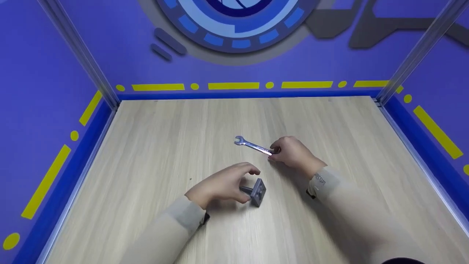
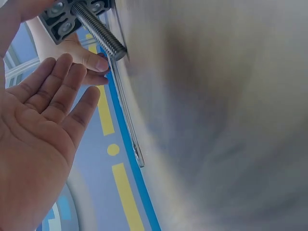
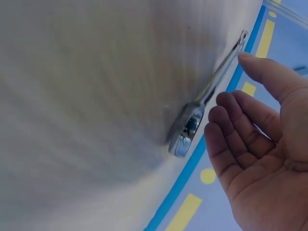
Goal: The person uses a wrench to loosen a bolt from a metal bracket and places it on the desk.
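Note:
My left hand [image 1: 225,182] arches over a dark grey square plate with a threaded rod [image 1: 258,192], its thumb close beside the rod. The plate stands on its edge, the rod pointing left into the hollow of the hand. In the left wrist view the rod [image 2: 98,31] shows its thread, and the fingers [image 2: 60,86] are spread away from it. Farther up the table lies a chrome wrench [image 1: 254,146], open-ended at its left. My right hand [image 1: 293,152] is at the wrench's right end; in the right wrist view its loosely bent fingers are apart from the wrench [image 3: 187,127].
The pale wood table [image 1: 165,139] is enclosed by blue panels [image 1: 234,71] with yellow markings at the back and both sides. Metal posts [image 1: 86,66] rise at the back corners. A small dark speck [image 1: 190,179] lies left of the left hand.

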Demonstrator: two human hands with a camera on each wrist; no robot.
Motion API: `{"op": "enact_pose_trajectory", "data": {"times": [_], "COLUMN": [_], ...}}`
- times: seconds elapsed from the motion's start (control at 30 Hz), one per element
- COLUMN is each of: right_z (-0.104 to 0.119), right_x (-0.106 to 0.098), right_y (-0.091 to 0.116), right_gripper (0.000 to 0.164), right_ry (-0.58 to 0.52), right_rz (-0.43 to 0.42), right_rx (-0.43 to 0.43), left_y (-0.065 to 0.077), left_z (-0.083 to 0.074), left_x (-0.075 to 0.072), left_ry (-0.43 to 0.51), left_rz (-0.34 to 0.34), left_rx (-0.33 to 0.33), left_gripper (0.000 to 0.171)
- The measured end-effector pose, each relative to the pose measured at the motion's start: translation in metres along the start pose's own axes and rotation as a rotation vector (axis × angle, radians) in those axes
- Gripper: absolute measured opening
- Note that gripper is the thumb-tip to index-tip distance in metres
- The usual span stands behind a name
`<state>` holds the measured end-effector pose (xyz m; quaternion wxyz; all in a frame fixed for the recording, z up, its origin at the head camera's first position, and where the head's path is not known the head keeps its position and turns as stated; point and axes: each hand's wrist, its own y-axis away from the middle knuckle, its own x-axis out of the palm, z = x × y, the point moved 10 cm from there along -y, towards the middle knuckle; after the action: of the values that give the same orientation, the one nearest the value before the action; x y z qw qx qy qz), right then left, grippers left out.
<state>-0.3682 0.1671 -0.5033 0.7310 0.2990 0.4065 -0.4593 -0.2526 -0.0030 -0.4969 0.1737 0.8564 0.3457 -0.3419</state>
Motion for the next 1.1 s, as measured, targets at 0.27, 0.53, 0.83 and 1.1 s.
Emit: {"op": "enact_pose_trajectory", "data": {"times": [0.27, 0.53, 0.83, 1.1], "right_z": [-0.004, -0.002, -0.007, -0.01], "right_x": [0.007, 0.009, -0.003, -0.011], "right_y": [0.001, -0.002, -0.004, -0.008], "right_gripper": [0.02, 0.014, 0.029, 0.023], "right_ry": [0.01, 0.009, -0.004, -0.054], "right_rz": [0.007, 0.025, -0.009, -0.03], "right_rx": [0.02, 0.061, 0.136, 0.149], "left_y": [-0.002, -0.008, -0.009, -0.005], "left_z": [-0.001, -0.005, -0.006, 0.004], "left_x": [0.01, 0.014, 0.007, -0.018], "left_ry": [0.017, -0.031, -0.05, 0.08], "left_rz": [0.03, 0.05, 0.021, -0.069], "left_rx": [-0.022, 0.006, -0.009, -0.046], "left_gripper": [0.072, 0.067, 0.066, 0.069]}}
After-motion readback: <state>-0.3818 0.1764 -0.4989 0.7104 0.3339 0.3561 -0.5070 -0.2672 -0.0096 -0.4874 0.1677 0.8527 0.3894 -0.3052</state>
